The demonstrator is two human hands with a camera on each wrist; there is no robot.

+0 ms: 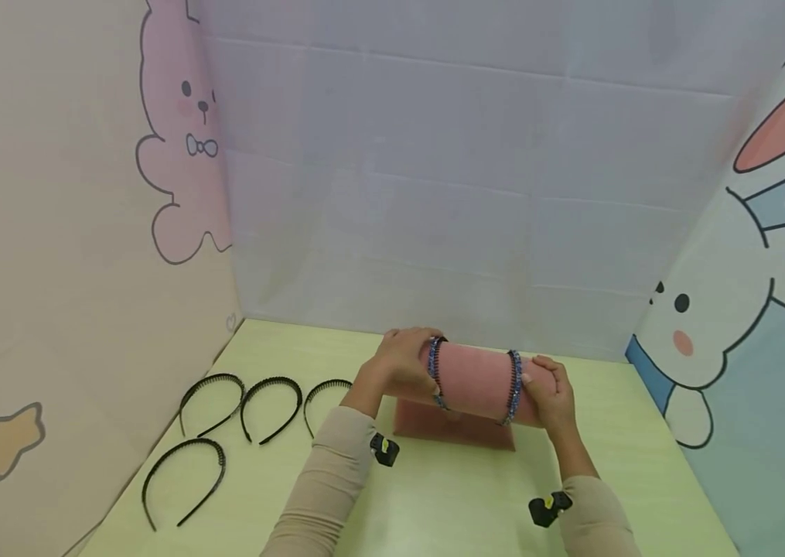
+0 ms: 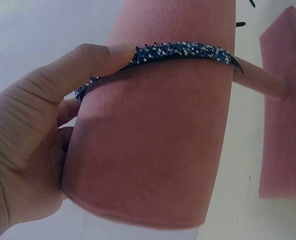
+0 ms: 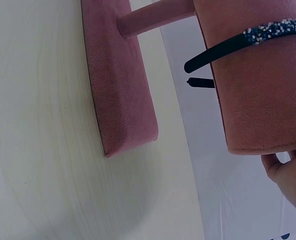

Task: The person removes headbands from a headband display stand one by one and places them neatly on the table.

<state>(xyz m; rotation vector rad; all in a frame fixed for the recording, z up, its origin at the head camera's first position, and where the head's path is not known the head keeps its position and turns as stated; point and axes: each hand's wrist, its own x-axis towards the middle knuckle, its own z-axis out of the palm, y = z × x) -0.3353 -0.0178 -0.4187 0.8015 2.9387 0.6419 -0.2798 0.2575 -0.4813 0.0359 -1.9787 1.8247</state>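
A pink velvety roll (image 1: pixel 476 379) lies sideways on a post above a flat pink base (image 1: pixel 455 435). Two headbands with blue and white sparkling beads go round it, one toward each end. My left hand (image 1: pixel 401 362) is at the left end, its thumb on the beads of the left headband (image 2: pixel 182 50) and its fingers bent behind the roll. At the opposite end, my right hand (image 1: pixel 551 393) grips the roll beside the right headband (image 1: pixel 515 387). The right wrist view shows that headband's bare black tips (image 3: pixel 215 52) sticking out past the roll; few fingers show there.
On the pale yellow-green table (image 1: pixel 434 510), several black toothed headbands lie at the left, among them a front one (image 1: pixel 221 460) and a middle one (image 1: pixel 299 398). A white sheet (image 1: pixel 392 170) hangs behind, and cartoon-printed walls stand on both sides.
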